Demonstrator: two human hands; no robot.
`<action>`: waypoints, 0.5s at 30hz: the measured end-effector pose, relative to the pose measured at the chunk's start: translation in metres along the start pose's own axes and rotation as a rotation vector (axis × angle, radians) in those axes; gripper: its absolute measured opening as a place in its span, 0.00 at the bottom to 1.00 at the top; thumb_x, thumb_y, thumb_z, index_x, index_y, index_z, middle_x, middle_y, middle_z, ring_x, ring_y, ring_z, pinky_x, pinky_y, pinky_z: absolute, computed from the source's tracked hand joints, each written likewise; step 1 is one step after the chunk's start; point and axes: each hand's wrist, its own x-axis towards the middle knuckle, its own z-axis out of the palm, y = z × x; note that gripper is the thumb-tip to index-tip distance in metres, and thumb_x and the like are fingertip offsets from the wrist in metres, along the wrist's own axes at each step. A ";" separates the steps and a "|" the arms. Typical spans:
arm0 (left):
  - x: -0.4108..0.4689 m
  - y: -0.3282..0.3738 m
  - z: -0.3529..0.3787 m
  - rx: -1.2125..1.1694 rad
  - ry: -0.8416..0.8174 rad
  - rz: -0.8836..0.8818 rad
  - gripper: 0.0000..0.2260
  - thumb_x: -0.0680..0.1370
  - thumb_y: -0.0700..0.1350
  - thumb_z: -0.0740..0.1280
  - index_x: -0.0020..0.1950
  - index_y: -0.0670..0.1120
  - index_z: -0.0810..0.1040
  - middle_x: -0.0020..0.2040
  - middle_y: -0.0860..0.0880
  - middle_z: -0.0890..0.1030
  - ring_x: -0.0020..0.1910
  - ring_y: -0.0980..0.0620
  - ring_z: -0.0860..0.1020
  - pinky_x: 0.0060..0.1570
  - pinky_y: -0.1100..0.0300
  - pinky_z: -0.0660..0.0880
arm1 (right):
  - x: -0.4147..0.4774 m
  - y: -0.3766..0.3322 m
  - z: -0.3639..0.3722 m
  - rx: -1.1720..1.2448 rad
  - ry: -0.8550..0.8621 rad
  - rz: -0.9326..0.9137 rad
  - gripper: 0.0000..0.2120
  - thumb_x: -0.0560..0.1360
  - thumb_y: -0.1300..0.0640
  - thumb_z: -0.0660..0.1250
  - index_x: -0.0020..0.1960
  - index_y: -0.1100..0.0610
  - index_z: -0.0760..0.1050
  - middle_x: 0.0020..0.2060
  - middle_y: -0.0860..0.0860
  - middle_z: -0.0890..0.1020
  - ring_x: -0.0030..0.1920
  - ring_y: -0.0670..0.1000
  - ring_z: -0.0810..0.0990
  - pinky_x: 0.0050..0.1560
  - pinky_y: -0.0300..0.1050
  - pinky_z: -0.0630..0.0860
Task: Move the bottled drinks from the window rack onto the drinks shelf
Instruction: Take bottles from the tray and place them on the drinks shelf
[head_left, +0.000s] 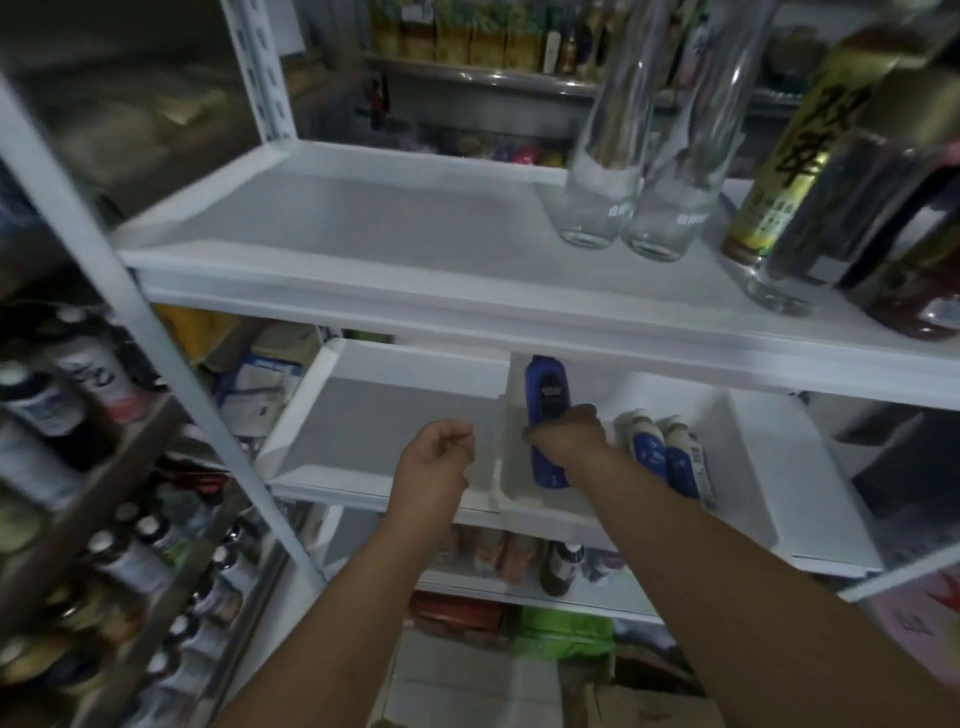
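My right hand (569, 435) is closed around the middle of a dark blue bottle (546, 395) lying in a white tray (748, 483) on the middle shelf. Two white-and-blue bottles (667, 460) lie in the same tray, just right of that hand. My left hand (435, 460) hovers to the left of the tray with curled fingers and nothing in it. On the upper white shelf (395, 249) stand two clear glass bottles (631, 156) and, at the far right, dark bottles with yellow labels (810, 171).
A second white tray (317, 415) sits left of my left hand. A rack of many small bottles (93, 519) fills the left side behind a white upright post (171, 384). Below are more shelved goods and cardboard boxes (644, 701) on the floor.
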 end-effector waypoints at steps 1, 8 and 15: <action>-0.004 0.007 -0.009 0.000 0.019 0.011 0.09 0.79 0.38 0.65 0.45 0.53 0.79 0.43 0.55 0.81 0.44 0.55 0.78 0.40 0.60 0.74 | -0.015 -0.007 0.005 0.011 -0.014 -0.053 0.35 0.65 0.54 0.79 0.61 0.58 0.61 0.50 0.54 0.75 0.47 0.55 0.77 0.40 0.45 0.76; -0.042 0.036 -0.106 0.020 0.097 0.028 0.06 0.79 0.45 0.68 0.56 0.51 0.76 0.53 0.50 0.79 0.51 0.53 0.78 0.48 0.55 0.74 | -0.131 -0.041 0.084 -0.134 -0.208 -0.296 0.31 0.61 0.54 0.81 0.58 0.55 0.69 0.50 0.54 0.79 0.44 0.53 0.78 0.37 0.41 0.71; -0.110 0.068 -0.250 0.061 0.397 0.138 0.11 0.74 0.39 0.73 0.55 0.43 0.77 0.47 0.42 0.84 0.37 0.56 0.81 0.32 0.65 0.75 | -0.276 -0.096 0.214 -0.078 -0.508 -0.733 0.29 0.60 0.55 0.77 0.58 0.54 0.73 0.49 0.53 0.83 0.48 0.53 0.83 0.49 0.52 0.81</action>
